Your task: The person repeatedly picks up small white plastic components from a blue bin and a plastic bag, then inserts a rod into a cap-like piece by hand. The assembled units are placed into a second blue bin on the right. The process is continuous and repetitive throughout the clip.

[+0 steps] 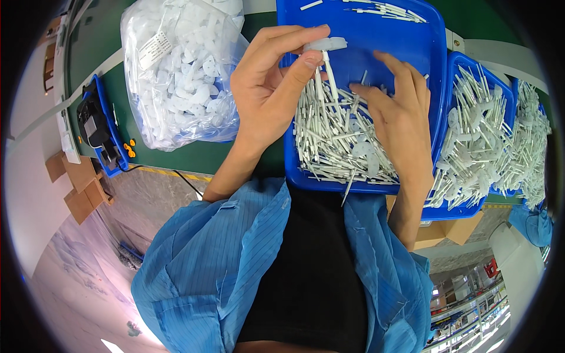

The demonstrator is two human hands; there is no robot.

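My left hand [268, 82] pinches a small white plastic piece with a thin stem [325, 50] between thumb and fingers, above the near left corner of a blue tray [435, 53]. A heap of thin white sticks [335, 138] lies in that tray. Over this heap my right hand [400, 117] rests with its fingers spread, touching the sticks, and I cannot see anything gripped in it.
A clear bag of white plastic caps [182, 70] lies to the left on the green table. Two further blue trays [477, 135] full of assembled white pieces stand on the right. A small blue tray with a black device [97, 126] is at far left. Cardboard boxes [79, 188] sit below.
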